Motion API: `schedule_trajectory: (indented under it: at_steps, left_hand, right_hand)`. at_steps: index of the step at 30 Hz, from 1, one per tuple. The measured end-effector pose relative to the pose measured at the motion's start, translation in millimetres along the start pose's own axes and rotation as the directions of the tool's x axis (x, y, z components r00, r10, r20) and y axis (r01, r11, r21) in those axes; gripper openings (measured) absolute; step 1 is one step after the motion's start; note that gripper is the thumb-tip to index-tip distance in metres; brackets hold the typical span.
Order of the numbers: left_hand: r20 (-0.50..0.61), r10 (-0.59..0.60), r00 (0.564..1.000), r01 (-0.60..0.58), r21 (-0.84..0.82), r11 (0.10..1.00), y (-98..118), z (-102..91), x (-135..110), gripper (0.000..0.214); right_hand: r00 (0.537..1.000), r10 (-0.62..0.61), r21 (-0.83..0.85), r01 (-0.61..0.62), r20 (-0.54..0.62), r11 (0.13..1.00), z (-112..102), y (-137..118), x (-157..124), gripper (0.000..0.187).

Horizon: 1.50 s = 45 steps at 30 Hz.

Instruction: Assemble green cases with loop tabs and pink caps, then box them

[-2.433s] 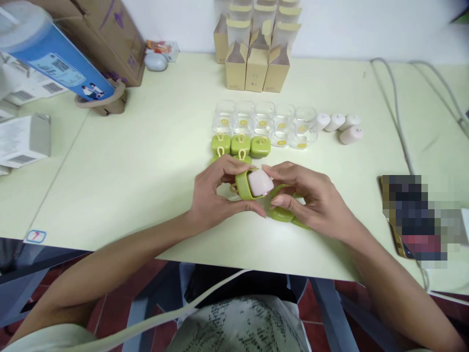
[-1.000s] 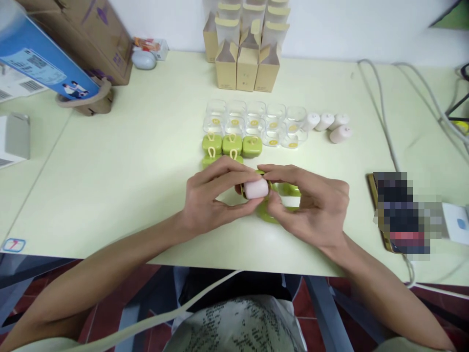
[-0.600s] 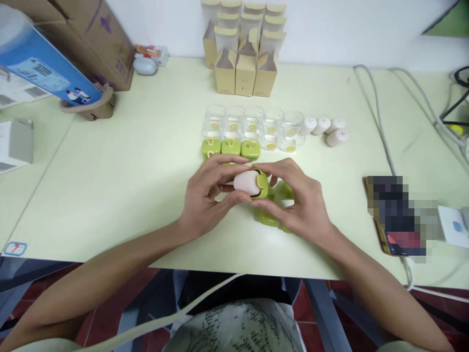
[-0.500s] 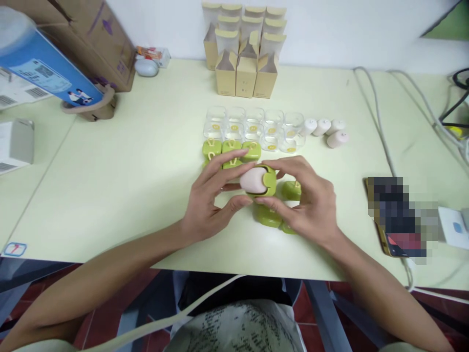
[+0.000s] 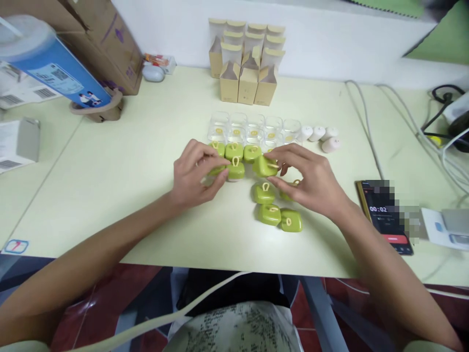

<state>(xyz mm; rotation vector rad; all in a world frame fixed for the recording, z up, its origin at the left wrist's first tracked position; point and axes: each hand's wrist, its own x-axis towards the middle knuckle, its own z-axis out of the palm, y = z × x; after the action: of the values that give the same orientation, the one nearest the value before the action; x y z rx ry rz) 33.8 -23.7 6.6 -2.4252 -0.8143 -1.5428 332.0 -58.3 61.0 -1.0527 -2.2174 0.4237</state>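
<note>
My right hand (image 5: 311,183) pinches a closed green case (image 5: 264,166) with a yellow loop, holding it low over the table at the right end of the second row. My left hand (image 5: 194,171) curls its fingers and thumb round another green case (image 5: 215,169) at the left end of that row, touching the case (image 5: 236,170) beside it. A back row of three green cases (image 5: 234,150) stands just behind. Three more green cases (image 5: 269,214) lie loose in front of my right hand, and one is partly hidden under its fingers.
Several clear lids (image 5: 252,128) stand in rows behind the green cases, with pink inserts (image 5: 330,144) to their right. Kraft boxes (image 5: 244,80) are stacked by the wall. A phone (image 5: 384,215) and cables (image 5: 366,127) lie at right; a cardboard box (image 5: 110,39) and a blue cylinder (image 5: 54,68) are at left.
The pink insert is no longer visible and the green case is closed. Both hands moved away from me to the rows of cases, and my left hand let go of that case for another.
</note>
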Motion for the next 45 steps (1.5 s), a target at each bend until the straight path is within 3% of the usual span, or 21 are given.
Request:
schedule_trajectory:
  at_steps: [3, 9, 20, 24, 32, 36, 38, 41, 43, 45]
  left_hand:
    - [0.058, 0.116, 0.991, -0.119, 0.036, 0.992, -7.4, 8.7, -11.1, 0.020]
    - [0.210, 0.147, 0.967, -0.173, 0.113, 0.978, 0.2, 11.5, -15.9, 0.017]
    - [0.157, 0.199, 0.967, -0.212, 0.070, 0.975, 0.4, 12.3, -13.9, 0.005]
    - [0.187, 0.202, 0.961, -0.221, 0.089, 0.971, 0.8, 10.9, -13.4, 0.005]
    - [0.172, 0.210, 0.962, -0.225, 0.072, 0.972, 0.0, 9.5, -10.1, 0.014]
    - [0.191, 0.195, 0.962, -0.218, 0.110, 0.970, 5.7, 4.0, -8.4, 0.019]
    - [0.183, 0.211, 0.960, -0.236, 0.126, 0.963, 13.7, 1.0, -6.7, 0.020]
    - [0.280, 0.294, 0.914, -0.343, 0.143, 0.929, 31.7, -1.3, 0.7, 0.032]
    - [0.405, 0.381, 0.831, -0.469, 0.140, 0.872, 44.2, 0.1, 8.9, 0.038]
    - [0.501, 0.458, 0.734, -0.578, 0.107, 0.809, 54.0, 3.9, 17.4, 0.043]
  right_hand:
    - [0.989, -0.050, -0.043, 0.056, 0.136, 0.997, -0.3, -1.9, 8.7, 0.033]
    - [0.975, 0.007, -0.032, 0.000, 0.221, 0.999, 8.7, -1.2, 17.6, 0.027]
    - [0.990, -0.018, -0.068, 0.028, 0.141, 0.997, 13.4, 2.4, 8.7, 0.023]
    - [0.993, -0.001, -0.061, 0.008, 0.115, 0.998, 16.4, 2.9, 6.3, 0.022]
    - [0.994, 0.046, 0.029, -0.049, 0.097, 0.998, 22.6, -1.3, 3.6, 0.036]
    - [0.992, 0.103, 0.009, -0.102, -0.070, 0.995, 7.8, 3.3, 2.7, 0.029]
    - [0.960, 0.166, -0.042, -0.180, -0.228, 0.983, -8.0, 13.4, 0.0, 0.019]
    - [0.850, 0.279, -0.158, -0.382, -0.446, 0.910, -31.1, 38.9, -7.8, 0.017]
    - [0.774, 0.339, -0.271, -0.537, -0.536, 0.799, -37.9, 59.4, -14.1, 0.027]
    - [0.729, 0.394, -0.339, -0.635, -0.559, 0.694, -35.5, 78.8, -19.5, 0.038]
